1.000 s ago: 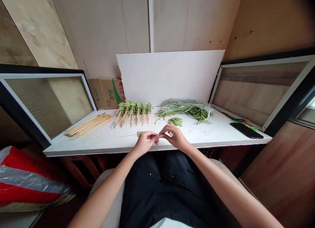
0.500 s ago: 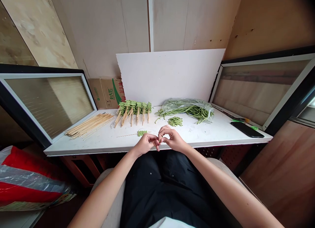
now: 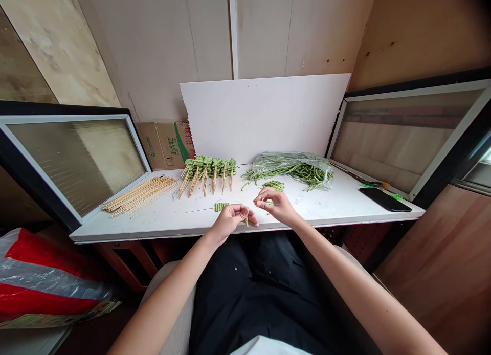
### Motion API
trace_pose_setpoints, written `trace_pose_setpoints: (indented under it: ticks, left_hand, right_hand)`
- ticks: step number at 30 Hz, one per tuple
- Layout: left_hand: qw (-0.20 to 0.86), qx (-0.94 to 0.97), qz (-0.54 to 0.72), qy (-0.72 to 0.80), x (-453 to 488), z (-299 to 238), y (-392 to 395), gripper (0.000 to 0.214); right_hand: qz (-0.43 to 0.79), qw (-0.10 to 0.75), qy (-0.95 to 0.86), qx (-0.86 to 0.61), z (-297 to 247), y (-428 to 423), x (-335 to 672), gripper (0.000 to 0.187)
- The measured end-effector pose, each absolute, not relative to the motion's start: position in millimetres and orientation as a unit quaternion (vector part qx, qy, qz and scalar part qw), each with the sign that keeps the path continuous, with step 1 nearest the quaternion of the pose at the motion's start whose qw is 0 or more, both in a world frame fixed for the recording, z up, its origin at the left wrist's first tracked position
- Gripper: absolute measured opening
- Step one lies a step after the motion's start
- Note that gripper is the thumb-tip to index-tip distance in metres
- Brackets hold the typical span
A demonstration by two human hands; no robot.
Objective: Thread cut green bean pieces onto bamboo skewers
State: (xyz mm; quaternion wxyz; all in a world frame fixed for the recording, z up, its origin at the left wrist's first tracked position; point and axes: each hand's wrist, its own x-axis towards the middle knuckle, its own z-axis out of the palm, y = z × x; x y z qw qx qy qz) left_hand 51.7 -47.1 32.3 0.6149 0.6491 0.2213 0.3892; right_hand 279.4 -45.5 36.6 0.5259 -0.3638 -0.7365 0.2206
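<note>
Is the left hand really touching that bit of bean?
Touching. The head view shows the bean piece gripped in the left hand, its green end poking out below the thumb.

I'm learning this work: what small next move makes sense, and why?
Perhaps carry the bean piece in the left hand to the skewer: that piece is already in hand, and the skewer, lying close by, bears a short row of pieces.
</note>
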Motion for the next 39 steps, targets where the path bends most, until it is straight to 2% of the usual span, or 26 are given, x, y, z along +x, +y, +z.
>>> trace_pose_setpoints:
  ticks: [3, 9, 13, 17, 20, 24, 30, 32, 36, 39]
  left_hand:
    - [0.644, 0.609, 0.388, 0.254, 51.2, 28.1, -40.2, 0.047]
    - [0.661, 0.569, 0.402, 0.278, 47.1, 21.9, -30.0, 0.049]
    - [0.655, 0.575, 0.401, 0.282, 46.3, 20.8, -28.5, 0.048]
    - [0.595, 0.623, 0.403, 0.308, 45.4, 17.7, -23.9, 0.046]
    - [0.555, 0.642, 0.422, 0.319, 44.6, 15.7, -20.7, 0.046]
    - [0.558, 0.64, 0.433, 0.302, 45.7, 13.8, -20.6, 0.047]
    - [0.505, 0.674, 0.443, 0.308, 47.2, 9.7, -16.2, 0.044]
    - [0.432, 0.719, 0.434, 0.329, 36.6, 11.8, -7.8, 0.039]
    - [0.182, 0.795, 0.383, 0.434, -13.9, 17.2, 23.0, 0.02]
    - [0.12, 0.784, 0.32, 0.519, -60.8, 11.7, 49.6, 0.019]
  right_hand:
    - [0.097, 0.48, -0.727, -0.481, 27.9, -31.6, 309.0, 0.029]
    - [-0.033, 0.324, -0.667, -0.67, -9.4, -12.5, 361.8, 0.021]
    - [-0.069, 0.248, -0.673, -0.693, -19.6, -12.2, 366.5, 0.019]
    - [-0.073, 0.332, -0.709, -0.618, -0.3, -19.0, 341.3, 0.024]
    - [0.023, 0.4, -0.768, -0.499, 22.7, -33.5, 308.5, 0.037]
    - [0.165, 0.386, -0.812, -0.404, 38.9, -57.6, 270.3, 0.042]
    - [0.147, 0.379, -0.831, -0.381, 30.9, -59.3, 262.2, 0.033]
    - [0.123, 0.395, -0.828, -0.377, 27.6, -52.6, 268.9, 0.034]
    - [0.096, 0.449, -0.784, -0.418, 24.1, -40.2, 283.5, 0.041]
    - [0.131, 0.479, -0.741, -0.452, 23.7, -35.9, 290.4, 0.045]
